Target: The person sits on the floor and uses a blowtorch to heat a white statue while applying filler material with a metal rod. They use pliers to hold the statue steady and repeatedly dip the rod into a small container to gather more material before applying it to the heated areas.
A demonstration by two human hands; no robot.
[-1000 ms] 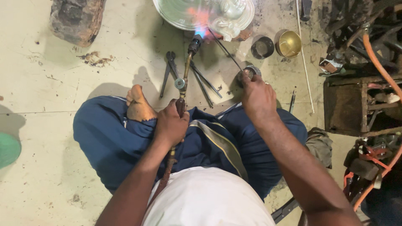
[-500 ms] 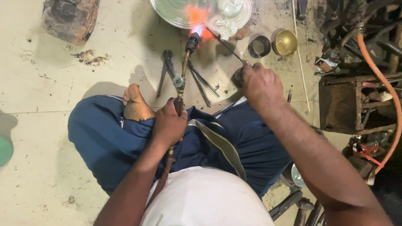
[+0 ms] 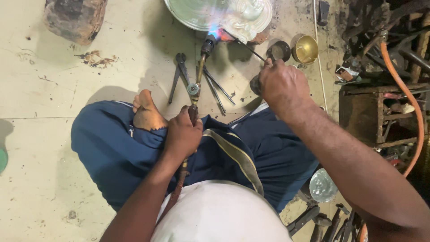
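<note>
A pale, stained concrete floor [image 3: 53, 148] fills the scene, scorched and littered toward the far right, where a dark metal stand [image 3: 367, 116] and an orange hose [image 3: 414, 107] crowd the edge. The person sits cross-legged in blue trousers [image 3: 103, 152] with a bare foot [image 3: 145, 114] tucked up near the middle.

The left hand [image 3: 182, 134] is clamped around the handle of a gas torch [image 3: 197, 80], fingers wrapped tight. The torch reaches away from the body toward the far side, its round valve knob just beyond the knuckles, and a blue flame [image 3: 216, 32] burns at its tip. The flame plays against the near edge of a round silvery metal plate [image 3: 192, 13], which carries a white embossed relief piece [image 3: 251, 15] on its right part.

The right hand [image 3: 281, 85] is closed on a thin metal rod [image 3: 244, 45], pinched at its near end; the rod slants to the far left, and its tip meets the work right beside the flame.

On the floor between the two hands lie dark pliers [image 3: 179, 74] and slim tongs [image 3: 217, 89], left and right of the torch. Just beyond the right hand stand a small dark cup [image 3: 280, 50] and a brass bowl [image 3: 305, 49], side by side. A rough brown block [image 3: 74, 20] sits at the far left.
</note>
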